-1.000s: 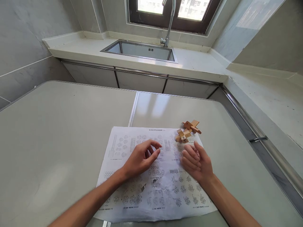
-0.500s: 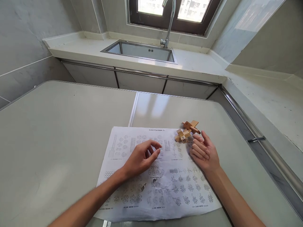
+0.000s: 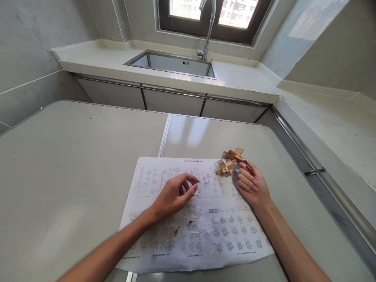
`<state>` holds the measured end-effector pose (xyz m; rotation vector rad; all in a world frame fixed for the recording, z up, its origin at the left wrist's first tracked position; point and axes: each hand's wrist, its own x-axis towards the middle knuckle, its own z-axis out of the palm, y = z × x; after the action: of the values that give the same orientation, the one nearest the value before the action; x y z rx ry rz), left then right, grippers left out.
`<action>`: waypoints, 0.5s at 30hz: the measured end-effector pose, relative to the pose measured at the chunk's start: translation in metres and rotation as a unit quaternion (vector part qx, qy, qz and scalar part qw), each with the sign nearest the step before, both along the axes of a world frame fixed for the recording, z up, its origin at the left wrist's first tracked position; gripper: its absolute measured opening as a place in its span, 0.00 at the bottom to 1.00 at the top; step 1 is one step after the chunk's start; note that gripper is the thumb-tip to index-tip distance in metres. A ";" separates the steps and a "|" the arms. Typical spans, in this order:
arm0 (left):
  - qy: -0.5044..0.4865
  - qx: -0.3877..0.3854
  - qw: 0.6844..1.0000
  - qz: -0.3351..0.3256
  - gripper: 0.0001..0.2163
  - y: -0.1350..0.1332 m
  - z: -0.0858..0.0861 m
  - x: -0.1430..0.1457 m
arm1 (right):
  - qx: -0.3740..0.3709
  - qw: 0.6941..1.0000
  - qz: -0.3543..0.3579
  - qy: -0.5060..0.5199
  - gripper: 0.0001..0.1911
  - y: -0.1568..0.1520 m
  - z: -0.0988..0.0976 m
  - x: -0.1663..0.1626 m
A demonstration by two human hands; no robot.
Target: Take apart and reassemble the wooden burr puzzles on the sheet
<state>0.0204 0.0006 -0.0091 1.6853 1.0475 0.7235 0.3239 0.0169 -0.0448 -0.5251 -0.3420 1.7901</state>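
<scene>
Printed diagrams cover a creased white paper sheet (image 3: 164, 262), which lies under both my hands. My left hand (image 3: 176, 196) rests on its middle, fingers loosely curved and thumb apart from them, with nothing inside. At the sheet's upper right corner sits a small cluster of wooden puzzle pieces (image 3: 226, 168); dark marks show on one block's end. A darker flat piece with a thin wooden stick (image 3: 239, 159) lies at the back of the cluster. Beside it is my right hand (image 3: 252, 186), its lower fingers curled in, its thumb and index finger closed at the stick's near end.
The pale table (image 3: 73, 156) has a light seam strip (image 3: 165, 135) running across it. Beyond its far edge stand a counter (image 3: 241, 80) with a steel sink (image 3: 173, 64) and a tap (image 3: 209, 31). A metal rail (image 3: 302, 152) runs along the right side.
My right hand's raised finger has bent down to the wooden stick's end. The left hand keeps its pose, and the view has shifted slightly.
</scene>
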 end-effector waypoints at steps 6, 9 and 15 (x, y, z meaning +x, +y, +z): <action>0.004 0.004 1.000 0.002 0.11 0.000 0.001 0.000 | -0.006 0.998 -0.009 -0.054 0.11 0.001 0.002 -0.003; 0.005 0.007 1.000 0.004 0.12 0.000 0.001 0.000 | 0.010 0.989 -0.050 -0.140 0.12 -0.001 0.008 -0.011; 0.001 0.006 1.000 0.006 0.11 0.000 0.003 0.000 | 0.084 0.906 -0.200 -0.364 0.16 -0.016 0.021 -0.034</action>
<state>0.0203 0.0003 -0.0060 1.6909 1.0570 0.7381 0.2896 0.0010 -0.0238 -1.0544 -0.8286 1.1010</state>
